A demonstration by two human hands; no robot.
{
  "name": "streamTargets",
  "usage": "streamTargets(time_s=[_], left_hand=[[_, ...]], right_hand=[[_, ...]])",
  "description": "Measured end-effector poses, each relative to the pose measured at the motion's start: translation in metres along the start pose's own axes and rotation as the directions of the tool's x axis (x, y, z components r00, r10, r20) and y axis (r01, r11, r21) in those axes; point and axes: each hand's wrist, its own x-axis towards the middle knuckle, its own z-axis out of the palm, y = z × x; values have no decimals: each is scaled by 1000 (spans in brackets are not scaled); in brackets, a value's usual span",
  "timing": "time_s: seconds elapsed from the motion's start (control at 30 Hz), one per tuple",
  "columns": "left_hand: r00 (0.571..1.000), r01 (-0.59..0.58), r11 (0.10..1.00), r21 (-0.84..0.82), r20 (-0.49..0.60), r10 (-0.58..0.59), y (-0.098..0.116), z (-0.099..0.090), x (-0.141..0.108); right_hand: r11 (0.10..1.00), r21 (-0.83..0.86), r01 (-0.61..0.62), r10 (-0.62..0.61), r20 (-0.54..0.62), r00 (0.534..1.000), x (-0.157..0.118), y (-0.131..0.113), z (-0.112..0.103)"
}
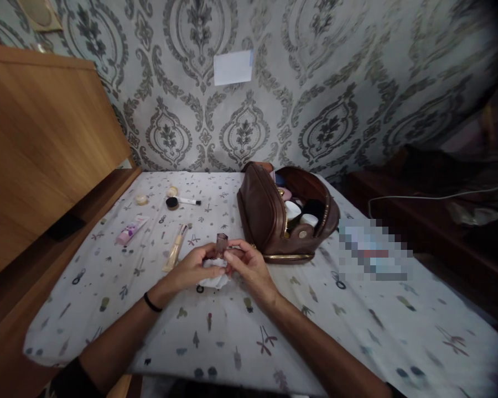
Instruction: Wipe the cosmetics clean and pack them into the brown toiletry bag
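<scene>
My left hand (202, 265) and my right hand (247, 267) meet above the middle of the patterned cloth, fingers closed. Between them stands a small brown, see-through container or cap (221, 242); its exact kind is not clear. A crumpled white tissue (214, 279) hangs below, pinched by my left fingers. My right fingertips press against the brown piece from the right, partly covering its lower end. Just left of my hands lies a beige tube with a slim applicator end (174, 252). To the right sits a brown makeup bag (262, 213), unzipped, with white-lidded jars (292, 210) inside.
A pink-and-purple tube (129, 232) lies farther left. Behind it are a small pale jar (141, 199), a black-lidded pot (172, 203) and a white brush-like stick (187, 201). A wooden cabinet (45, 143) borders the left; a white cable (431, 195) crosses at right.
</scene>
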Motion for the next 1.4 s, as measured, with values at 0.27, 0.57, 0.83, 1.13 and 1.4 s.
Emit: streamTargets(time_s=[0.27,0.57,0.83,1.13,1.4], left_hand=[[999,1,983,186,-49,8,-2,0,-1],[987,117,991,-59,-100,-122,-9,-7,2],[972,61,998,33,-228,-52,-2,-5,2],[911,55,998,18,-410,-43,-3,-10,2],[945,61,992,114,-327,-21,-2,-4,-1]], right_hand=[[971,-180,156,-180,-130,975,-2,-2,-1],[993,-19,118,-118,-10,993,-2,-7,-1],[992,-74,103,-105,-29,994,-2,-7,-3],[890,-339,305,-324,3,946,-2,-4,-7],[760,-454,465,-443,162,882,-5,2,-6]])
